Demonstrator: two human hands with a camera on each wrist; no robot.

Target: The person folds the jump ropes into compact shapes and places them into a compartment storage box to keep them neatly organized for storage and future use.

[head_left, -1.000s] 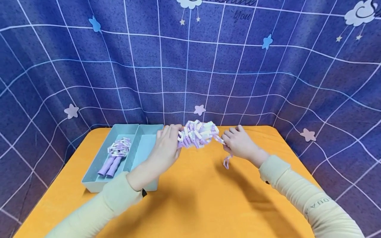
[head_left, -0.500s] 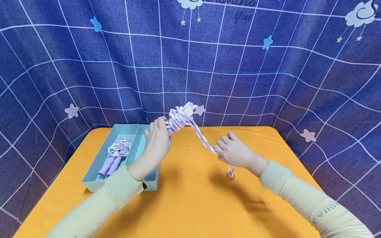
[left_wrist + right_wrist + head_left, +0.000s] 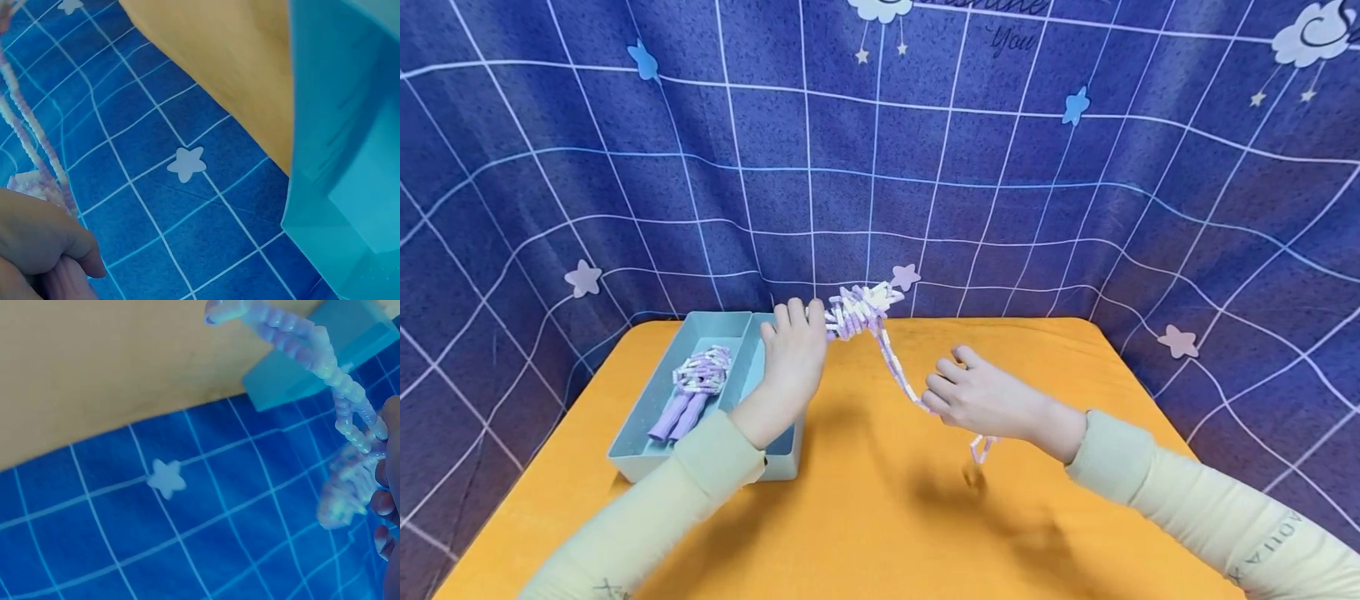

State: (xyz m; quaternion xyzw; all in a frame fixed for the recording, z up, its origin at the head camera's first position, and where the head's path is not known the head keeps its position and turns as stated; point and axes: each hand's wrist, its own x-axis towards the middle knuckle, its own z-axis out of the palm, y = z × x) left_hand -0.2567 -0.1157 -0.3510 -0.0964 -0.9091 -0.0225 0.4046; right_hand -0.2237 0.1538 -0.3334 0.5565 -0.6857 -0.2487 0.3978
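Observation:
My left hand point(image 3: 793, 346) grips the purple handle end point(image 3: 67, 281) of a beaded jump rope. The rope's white-and-lilac beads are wound into a thick bundle point(image 3: 856, 312) that points right, above the table. From this bundle a doubled strand point(image 3: 895, 365) sags down to my right hand point(image 3: 977, 396), whose curled fingers hold it. Past that hand a short loop of beads point(image 3: 980, 450) dangles; the right wrist view shows this beaded end point(image 3: 322, 353) close up. Most of the handles lie hidden inside my left hand.
At the left stands a light-blue tray point(image 3: 638, 472) with two compartments. In its left compartment lies another jump rope point(image 3: 702, 371), wound up, with two purple handles point(image 3: 676, 418). An orange cloth point(image 3: 880, 533) covers the table; a blue gridded curtain point(image 3: 880, 208) hangs behind.
My left hand has moved left with the bundle, which rose and then dipped slightly. The right hand has come down and slightly left, and a longer strand now spans between the bundle and it.

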